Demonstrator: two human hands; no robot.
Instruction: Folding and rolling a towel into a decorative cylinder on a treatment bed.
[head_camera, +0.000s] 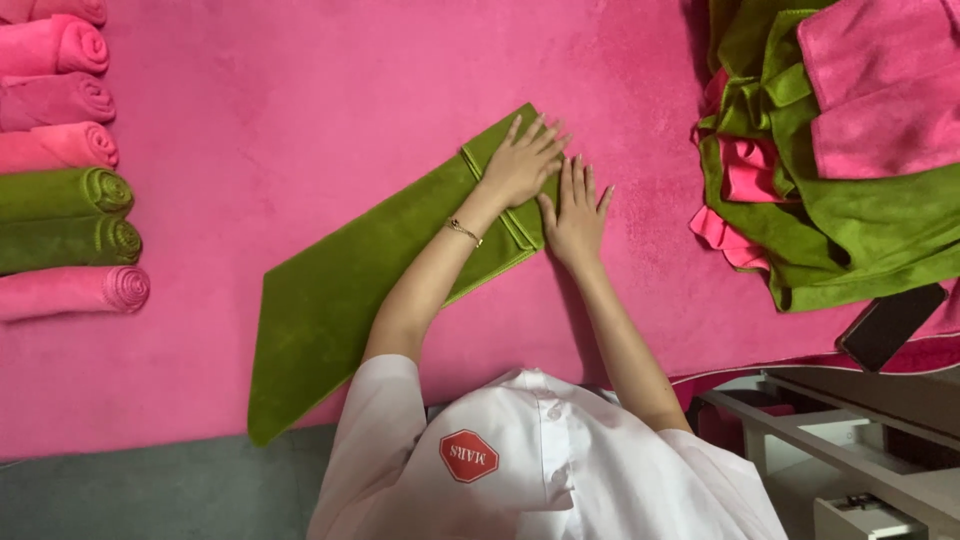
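Under both my flat, open hands, left (520, 165) and right (575, 215), lay the folded end of the long green velvety cloth strip (340, 300), running diagonally back toward my left elbow.

This looks like a work room where towels get folded and rolled, like in a laundry or a hotel. A big worktop (300, 80) with a soft pink cover lies under the hands (545, 185). Far to the left of the hands, 7 rolled towels (65, 170) lie in a neat row, 5 pink and 2 green. To the right of the hands sits a messy pile of pink and green towels (840, 150). The person wears a white work coat (540, 470) with a red badge.
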